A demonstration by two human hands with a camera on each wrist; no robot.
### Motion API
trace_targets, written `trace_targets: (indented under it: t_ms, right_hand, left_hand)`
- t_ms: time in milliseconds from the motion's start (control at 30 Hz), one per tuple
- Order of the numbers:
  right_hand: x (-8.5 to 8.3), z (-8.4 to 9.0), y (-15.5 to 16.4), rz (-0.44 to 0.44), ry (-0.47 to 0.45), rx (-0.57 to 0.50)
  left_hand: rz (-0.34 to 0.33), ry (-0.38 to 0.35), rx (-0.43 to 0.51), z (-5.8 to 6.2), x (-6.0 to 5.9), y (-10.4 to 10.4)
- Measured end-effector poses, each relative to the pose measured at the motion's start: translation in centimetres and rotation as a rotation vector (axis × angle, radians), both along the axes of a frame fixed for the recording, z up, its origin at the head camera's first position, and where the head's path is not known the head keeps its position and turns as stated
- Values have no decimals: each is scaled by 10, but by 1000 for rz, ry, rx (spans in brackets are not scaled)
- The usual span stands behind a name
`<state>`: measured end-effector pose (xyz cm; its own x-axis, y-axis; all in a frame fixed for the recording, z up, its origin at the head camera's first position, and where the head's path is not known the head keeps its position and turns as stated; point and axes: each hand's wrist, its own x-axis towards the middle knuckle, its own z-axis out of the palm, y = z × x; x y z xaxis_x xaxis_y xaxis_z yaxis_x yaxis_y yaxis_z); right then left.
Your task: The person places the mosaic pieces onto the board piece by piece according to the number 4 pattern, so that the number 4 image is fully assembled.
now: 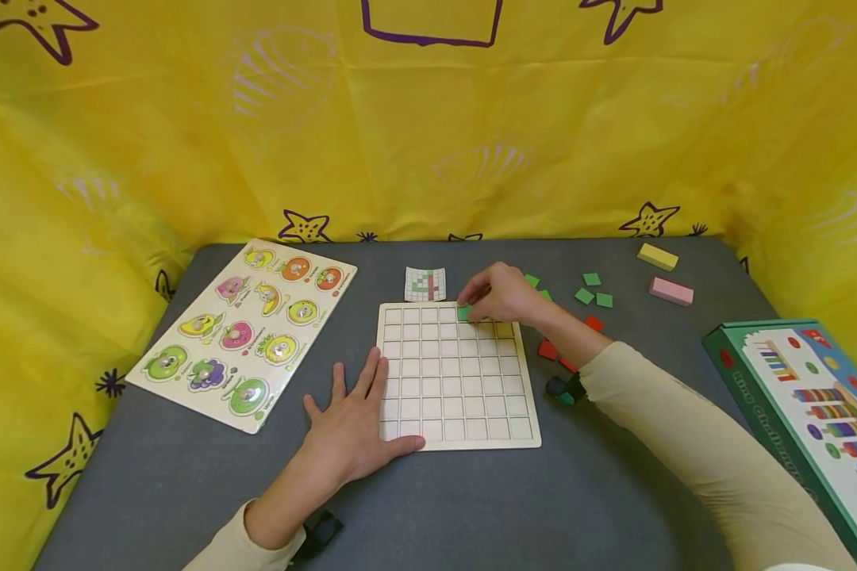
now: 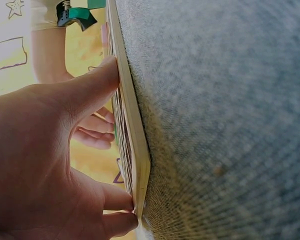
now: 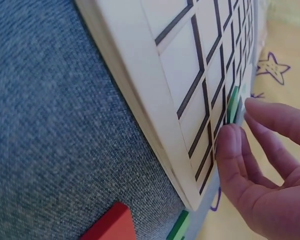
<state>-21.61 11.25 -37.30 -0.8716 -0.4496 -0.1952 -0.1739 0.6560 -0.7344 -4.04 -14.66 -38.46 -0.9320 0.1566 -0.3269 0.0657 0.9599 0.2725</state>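
Yellow cloth (image 1: 400, 143), printed with stars and fish, backs a grey table (image 1: 578, 507). At upper centre of the head view, the right hand (image 1: 501, 292) enters from the lower right, knuckles arched and fingers sloping down to the left; its thumb and fingertips pinch 1 green tile (image 1: 464, 313). The left hand (image 1: 350, 432), at lower centre, lies with fingers spread and straight, grasping nothing; its fingers point toward the top of the frame along the left edge of the grid board (image 1: 454, 386), and its thumb extends right across the lower edge. The tile is at the board's top row, right of the middle; its sides appear about equal, so 1 long axis cannot be distinguished, and whether it sits flat in its cell cannot be told. The board, at frame centre, is nearly square, its columns running from top to bottom of the frame. A patterned card (image 1: 424, 284) lies just above it. Loose green tiles (image 1: 583, 296) and red tiles (image 1: 547, 349) lie right of centre. At left, a fruit puzzle (image 1: 210, 403) has its long axis slanting from lower left to upper right.
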Motion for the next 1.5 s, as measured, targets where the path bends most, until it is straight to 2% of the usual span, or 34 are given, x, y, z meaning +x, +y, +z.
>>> trace_targets:
  t_ms: [167,367,733,1033,1300,1500]
  right_hand:
    - [2,2,6,-1,-28,-44]
    - [3,8,15,-51,-70,-87]
    - [0,9,35,-80,-55,-136]
    - [-2,19,61,-155,-84,-161]
    - [-4,17,86,-226,-33,-170]
    - [-6,15,107,-261,-13,-136]
  left_hand:
    - [-1,-1,-2,-1,0,1]
    - [2,-2,1,0,1,1]
    - [0,0,7,1,2,0]
    - [2,0,12,1,2,1]
    - [3,-10,13,2,1,0]
    - [2,-16,4,1,1,0]
